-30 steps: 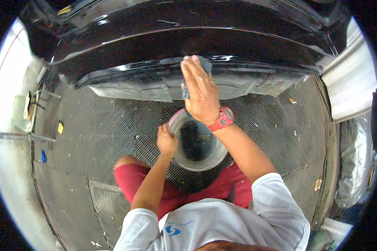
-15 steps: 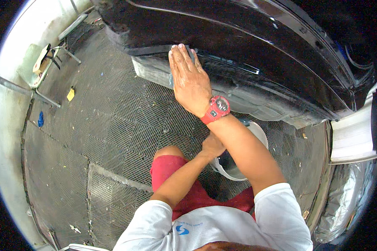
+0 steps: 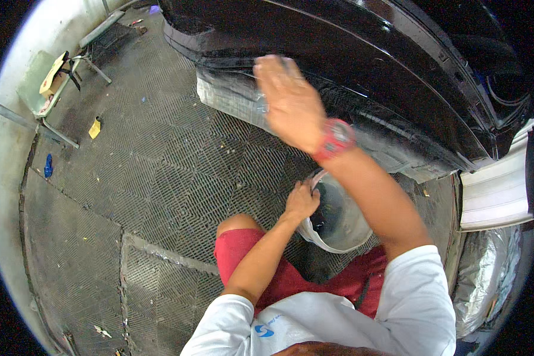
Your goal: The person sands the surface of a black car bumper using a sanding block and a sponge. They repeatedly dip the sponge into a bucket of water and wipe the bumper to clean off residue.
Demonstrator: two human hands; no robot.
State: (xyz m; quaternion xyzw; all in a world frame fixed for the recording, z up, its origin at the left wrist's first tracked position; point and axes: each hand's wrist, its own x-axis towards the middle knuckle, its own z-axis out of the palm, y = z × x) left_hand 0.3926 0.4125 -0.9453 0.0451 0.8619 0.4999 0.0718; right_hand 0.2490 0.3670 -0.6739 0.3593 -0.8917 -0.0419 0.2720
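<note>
My right hand [image 3: 291, 104], with a red watch [image 3: 337, 140] on its wrist, is blurred against the lower edge of a glossy black car panel [image 3: 338, 44]. Its fingers stretch forward along the panel; grey bits of a thin sheet [image 3: 261, 104] show at the palm's edge and between the fingers. What kind of sheet it is stays hidden. My left hand [image 3: 303, 200] grips the left rim of a white bucket [image 3: 338, 245], its fingers hooked over the edge. Dark liquid seems to stand inside the bucket, between my knees and the car.
Whitish masking sheeting [image 3: 225, 98] hangs along the panel's lower edge. A chair [image 3: 46, 107] carrying a box stands by the left wall. A yellow scrap [image 3: 95, 127] and a blue item [image 3: 48, 165] lie on the ridged floor mat [image 3: 160, 178]. Silvery sheeting [image 3: 483, 279] stands at right.
My right hand has shifted right along the panel, with the grey sheet moving along under it. The left hand, partly covered by my right arm before, now shows clearly on the bucket rim.
</note>
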